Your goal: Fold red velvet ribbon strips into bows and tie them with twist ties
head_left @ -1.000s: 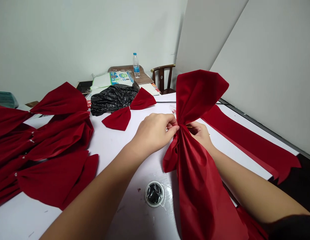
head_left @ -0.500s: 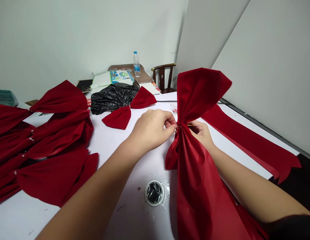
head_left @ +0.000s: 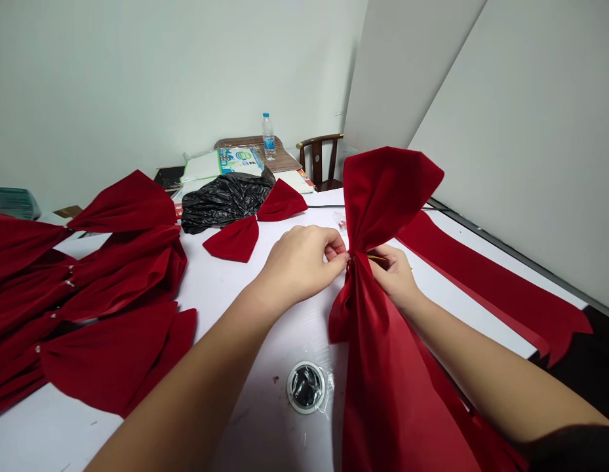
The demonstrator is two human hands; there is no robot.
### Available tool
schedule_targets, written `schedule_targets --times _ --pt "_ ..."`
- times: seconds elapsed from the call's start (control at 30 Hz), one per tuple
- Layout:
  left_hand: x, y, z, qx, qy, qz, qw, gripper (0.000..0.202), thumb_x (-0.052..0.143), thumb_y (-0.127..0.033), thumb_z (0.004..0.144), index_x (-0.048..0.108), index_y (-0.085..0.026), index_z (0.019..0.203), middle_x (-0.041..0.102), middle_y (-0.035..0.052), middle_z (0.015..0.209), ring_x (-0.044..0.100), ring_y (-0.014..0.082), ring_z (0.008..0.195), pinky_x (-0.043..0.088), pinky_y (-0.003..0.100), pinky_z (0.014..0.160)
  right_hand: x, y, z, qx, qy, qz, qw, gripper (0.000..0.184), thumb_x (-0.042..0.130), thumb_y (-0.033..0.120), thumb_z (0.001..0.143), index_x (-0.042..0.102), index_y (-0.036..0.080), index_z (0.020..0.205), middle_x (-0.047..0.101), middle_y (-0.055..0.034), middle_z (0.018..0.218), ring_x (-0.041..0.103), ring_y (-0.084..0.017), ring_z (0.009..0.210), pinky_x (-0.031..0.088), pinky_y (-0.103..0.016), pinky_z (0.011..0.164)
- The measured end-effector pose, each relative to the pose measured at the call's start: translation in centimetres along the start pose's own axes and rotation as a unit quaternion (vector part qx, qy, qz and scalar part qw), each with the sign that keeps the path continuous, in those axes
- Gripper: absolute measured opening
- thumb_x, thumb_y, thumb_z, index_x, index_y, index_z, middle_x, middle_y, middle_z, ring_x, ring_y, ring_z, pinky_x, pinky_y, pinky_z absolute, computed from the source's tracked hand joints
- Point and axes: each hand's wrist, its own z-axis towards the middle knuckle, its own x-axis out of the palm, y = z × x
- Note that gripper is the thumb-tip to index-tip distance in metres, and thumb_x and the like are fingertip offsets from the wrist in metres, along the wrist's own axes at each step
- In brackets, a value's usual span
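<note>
From my distant screen I first see a pale wall [head_left: 137,85] and, far back, a water bottle [head_left: 269,136] and a wooden chair [head_left: 318,157], behind a long white table [head_left: 220,288]. At the left, many red velvet bows [head_left: 112,354] lie together, I think pushed there to leave working space. Next come a smaller red bow [head_left: 234,239] and a black plastic bag [head_left: 225,203]. The left hand [head_left: 299,262] is at the middle, its fingers [head_left: 341,255] pinching the narrow waist of the big red bow [head_left: 383,196]. This bow is held up off the table, wide loop above and long tails [head_left: 383,393] hanging down, and I think the pinch keeps its folds tight. Just beside, the right hand [head_left: 392,275] has its fingers closed on a thin gold stick [head_left: 377,258] at the waist, though I cannot tell how firmly. At far right, long red strips [head_left: 491,282] lie flat, perhaps to avoid creases.
</note>
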Motion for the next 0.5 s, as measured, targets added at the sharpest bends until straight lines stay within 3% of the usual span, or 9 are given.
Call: schedule_targets --times 0.23,0.5 --pt "0.21 -0.08 -0.07 -0.003 0.005 -0.016 1.0 0.01 0.061 -0.024 0.078 0.07 -0.022 0.075 0.071 -0.0032 0.073 0.062 0.0162 0.072 0.039 0.029 0.063 -0.17 -0.81 0.04 0.013 0.009 0.002 1.0 0.037 0.089 0.047 0.069 0.073 0.017 0.08 0.072 -0.0046 0.079 0.068 -0.017 0.074 0.057 -0.028 0.074" --pt "0.32 -0.03 -0.13 0.013 0.013 -0.029 0.999 0.008 0.061 -0.023 0.077 0.069 -0.022 0.074 0.071 -0.0032 0.073 0.061 0.0153 0.07 0.04 0.028 0.063 -0.11 -0.28 -0.11 -0.012 0.007 -0.014 1.0 0.035 0.086 0.048 0.072 0.072 0.016 0.078 0.069 -0.0037 0.073 0.065 -0.015 0.07 0.054 -0.024 0.067"
